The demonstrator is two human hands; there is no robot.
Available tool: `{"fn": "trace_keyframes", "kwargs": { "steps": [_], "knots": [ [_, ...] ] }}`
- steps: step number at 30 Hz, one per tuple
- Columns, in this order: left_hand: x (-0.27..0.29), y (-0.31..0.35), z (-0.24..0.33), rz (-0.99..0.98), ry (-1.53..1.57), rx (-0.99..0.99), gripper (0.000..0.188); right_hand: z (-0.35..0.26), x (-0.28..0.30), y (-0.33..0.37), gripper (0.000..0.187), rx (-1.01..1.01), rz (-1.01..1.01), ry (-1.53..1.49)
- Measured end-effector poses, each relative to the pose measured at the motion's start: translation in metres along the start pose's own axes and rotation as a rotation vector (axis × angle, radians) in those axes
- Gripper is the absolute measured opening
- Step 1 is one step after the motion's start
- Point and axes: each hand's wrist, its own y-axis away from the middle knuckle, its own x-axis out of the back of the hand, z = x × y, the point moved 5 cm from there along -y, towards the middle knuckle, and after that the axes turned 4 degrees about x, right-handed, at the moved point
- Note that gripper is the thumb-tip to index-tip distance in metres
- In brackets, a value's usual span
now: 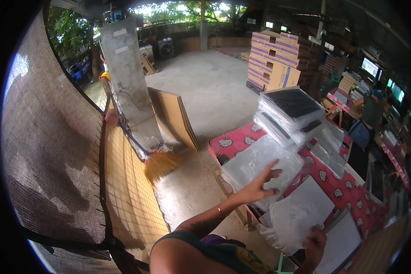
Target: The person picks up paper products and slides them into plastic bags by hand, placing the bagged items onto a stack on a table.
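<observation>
My left hand [260, 185] reaches over a stack of clear plastic sleeves [245, 165] near the table's left edge. Its fingers are spread, and nothing shows in its grasp. Closer to me, a crumpled clear plastic bag [291, 220] lies over white flat sheets or boards [311, 195]. My right hand [314, 243] is curled at the bag's lower right edge and seems to pinch it; the fingertips are partly blurred. Beyond my left hand rises a pile of plastic-wrapped dark flat items [293, 104].
A pink patterned cloth [338, 194] covers the table. Stacked cartons [274, 57] stand behind it. To the left are a broom [160, 165], leaning cardboard sheets [173, 114], a concrete pillar [130, 73] and a mesh screen [55, 146]. Another person [372, 109] sits at the far right.
</observation>
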Motion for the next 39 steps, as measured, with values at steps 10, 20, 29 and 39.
{"fn": "trace_keyframes", "kwargs": {
  "steps": [10,20,29,39],
  "knots": [
    [-0.066,0.016,0.013,-0.574,-0.144,-0.136,0.041,0.014,0.014,-0.003,0.036,-0.191,-0.081,1.137],
    [-0.022,0.019,-0.019,-0.035,-0.937,-0.142,0.016,0.001,0.062,0.035,0.036,-0.582,-0.021,1.188],
    [-0.072,0.02,-0.034,-0.52,0.477,0.53,0.02,0.092,0.129,0.122,0.029,-0.25,0.464,0.349],
    [-0.063,-0.005,-0.026,-0.322,1.036,0.579,0.028,0.066,0.076,0.096,0.046,-0.579,-0.241,0.126]
  ]
}}
